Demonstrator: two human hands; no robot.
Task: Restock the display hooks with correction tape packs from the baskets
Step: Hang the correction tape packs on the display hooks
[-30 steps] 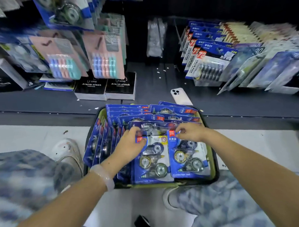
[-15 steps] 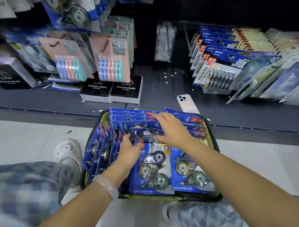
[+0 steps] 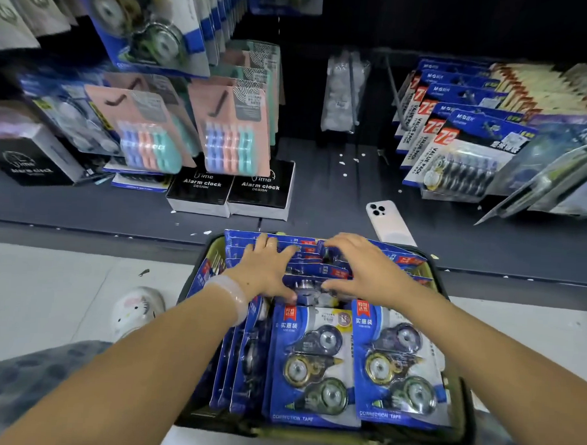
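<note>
packs: correction tape packs (image 3: pixel 314 364) stacked flat and on edge in green basket (image 3: pixel 458 428) on floor, below shelf (image 3: pixel 84 206).
left hand (image 3: pixel 266 271): fingers spread flat on rear packs, gripping nothing.
right hand (image 3: pixel 360 269): fingers curled over rear stack, thumb at a pack's edge; hold not confirmed.
handling: likely light, stiff card, slick blister; best pinched at card edges or header.
axis: front packs lie long axis front-to-back, headers toward shelf.

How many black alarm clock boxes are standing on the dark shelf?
3. Two black alarm clock boxes stand side by side mid-shelf; a third sits at the far left. More may hide behind the hanging packs.
</note>
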